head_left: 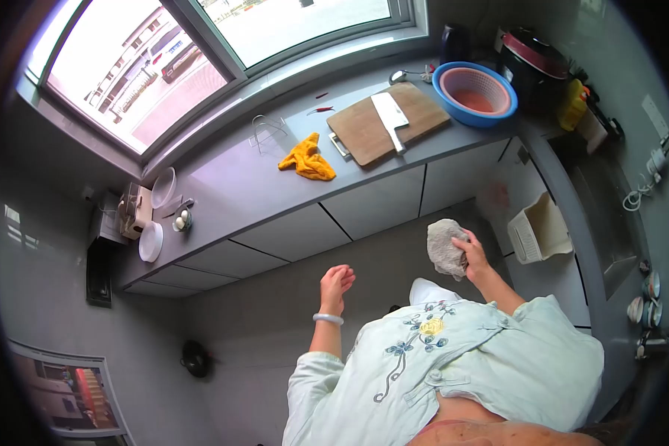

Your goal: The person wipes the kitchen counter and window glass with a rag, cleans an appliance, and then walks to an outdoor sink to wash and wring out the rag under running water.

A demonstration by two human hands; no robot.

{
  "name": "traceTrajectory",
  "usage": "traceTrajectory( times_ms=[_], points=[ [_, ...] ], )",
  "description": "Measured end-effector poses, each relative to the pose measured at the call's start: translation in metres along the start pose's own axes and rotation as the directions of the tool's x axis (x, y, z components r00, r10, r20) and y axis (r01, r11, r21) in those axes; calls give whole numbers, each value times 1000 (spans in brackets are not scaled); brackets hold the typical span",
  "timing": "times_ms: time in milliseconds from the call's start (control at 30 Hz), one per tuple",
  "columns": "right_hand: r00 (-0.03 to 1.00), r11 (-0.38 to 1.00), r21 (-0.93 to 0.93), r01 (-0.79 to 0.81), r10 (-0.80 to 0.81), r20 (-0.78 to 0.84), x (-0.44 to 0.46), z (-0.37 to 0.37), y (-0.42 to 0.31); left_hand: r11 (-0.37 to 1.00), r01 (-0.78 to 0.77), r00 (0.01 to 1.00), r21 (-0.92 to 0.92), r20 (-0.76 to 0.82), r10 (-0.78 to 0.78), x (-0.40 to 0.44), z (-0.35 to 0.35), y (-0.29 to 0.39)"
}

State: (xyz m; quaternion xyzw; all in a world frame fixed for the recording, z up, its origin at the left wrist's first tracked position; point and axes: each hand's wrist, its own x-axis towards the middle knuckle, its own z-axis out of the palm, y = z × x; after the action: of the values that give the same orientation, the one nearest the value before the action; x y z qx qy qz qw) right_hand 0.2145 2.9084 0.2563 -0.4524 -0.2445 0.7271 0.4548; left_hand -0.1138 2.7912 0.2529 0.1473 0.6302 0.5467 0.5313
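My right hand (478, 255) grips a bunched grey cloth (446, 247) in front of my body, above the floor and apart from the counter. My left hand (337, 285) hangs in the air at the other side, fingers curled together and nothing showing in them. A pale bangle (328, 319) circles that wrist. On the counter (234, 201) ahead lie an orange cloth (308, 157) and a wooden cutting board (366, 132). A cleaver (391, 117) rests on the board, its handle towards me.
A blue basin (474, 117) holding a pink colander (490, 83) stands right of the board. A pot (535, 53) sits in the corner. A white bin (526, 236) is low at the right. Plates (151, 241) and a bowl of eggs (182, 221) stand at the counter's left end.
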Motion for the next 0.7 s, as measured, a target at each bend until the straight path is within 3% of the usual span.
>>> traceTrajectory(
  times_ms=[233,433,567,700],
  points=[
    [1000,1000,19,-15,15,5,97,60,-19,989,-41,983,139,182,15,113,40,60],
    [993,1000,-19,-25,27,111,186,113,-74,984,15,992,178,120,-37,174,43,109],
    [971,941,-251,228,-238,-12,246,117,-126,990,45,991,136,119,-61,223,48,134],
    [904,902,-265,341,-393,-171,300,92,-144,990,137,961,18,240,-137,264,77,161]
  ],
)
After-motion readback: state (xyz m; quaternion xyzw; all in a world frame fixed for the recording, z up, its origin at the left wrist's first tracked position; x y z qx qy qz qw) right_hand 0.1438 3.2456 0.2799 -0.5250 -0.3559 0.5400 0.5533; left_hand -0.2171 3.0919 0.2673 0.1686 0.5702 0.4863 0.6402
